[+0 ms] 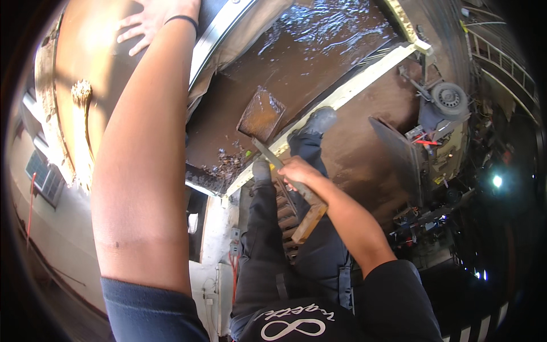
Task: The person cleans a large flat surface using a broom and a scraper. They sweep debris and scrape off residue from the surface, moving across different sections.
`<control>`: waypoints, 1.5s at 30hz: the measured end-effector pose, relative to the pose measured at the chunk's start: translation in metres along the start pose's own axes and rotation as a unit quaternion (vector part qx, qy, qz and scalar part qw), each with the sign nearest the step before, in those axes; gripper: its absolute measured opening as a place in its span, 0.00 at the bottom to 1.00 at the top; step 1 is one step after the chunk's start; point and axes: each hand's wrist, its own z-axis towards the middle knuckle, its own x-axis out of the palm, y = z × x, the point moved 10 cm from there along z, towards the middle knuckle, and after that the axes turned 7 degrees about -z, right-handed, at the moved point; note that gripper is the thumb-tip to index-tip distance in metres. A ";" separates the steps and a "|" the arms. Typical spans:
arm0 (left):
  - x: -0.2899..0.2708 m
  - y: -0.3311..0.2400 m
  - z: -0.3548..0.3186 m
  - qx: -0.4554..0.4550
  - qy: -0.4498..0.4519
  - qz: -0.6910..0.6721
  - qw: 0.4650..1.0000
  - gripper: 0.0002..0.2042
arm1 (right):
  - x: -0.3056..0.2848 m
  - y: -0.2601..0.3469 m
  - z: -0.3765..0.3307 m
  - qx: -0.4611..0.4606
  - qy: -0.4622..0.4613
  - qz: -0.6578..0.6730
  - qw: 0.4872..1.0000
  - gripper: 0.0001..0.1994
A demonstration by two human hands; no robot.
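Observation:
My left hand (pixel 154 20) is stretched out at the upper left, palm down with fingers spread on a sunlit tan surface. A dark band circles that wrist. In the middle, my right hand (pixel 297 171) is closed around a long wooden handle (pixel 310 196) with a thick block at its near end. The handle's far end reaches a rusty square pan (pixel 262 113), which sits in brown, muddy water (pixel 290 62); together they look like a scoop. Dark wet debris (pixel 228 162) lies heaped beside the pan.
My shoes stand at a pale yellow beam (pixel 364 77) bordering the water. Wooden slats (pixel 288 214) show between my legs. To the right are a dark panel (pixel 396 154) and a wheel (pixel 449 98). A metal-edged frame (pixel 211 48) rises near my left arm.

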 end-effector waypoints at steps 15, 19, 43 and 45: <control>0.008 0.005 0.009 0.021 -0.005 0.026 0.999 0.36 | -0.260 0.090 -0.146 0.038 -0.321 -0.261 0.910 0.20; 0.015 0.002 0.010 0.025 -0.015 0.036 0.999 0.36 | -0.289 0.059 -0.137 0.040 -0.384 -0.341 0.857 0.23; 0.015 0.005 0.009 -0.009 -0.011 0.047 0.999 0.36 | -0.439 0.224 -0.454 -0.326 -0.317 0.209 0.866 0.25; 0.016 0.003 0.008 -0.010 -0.006 0.040 0.999 0.36 | -0.468 0.239 -0.458 -0.414 -0.231 0.315 0.822 0.20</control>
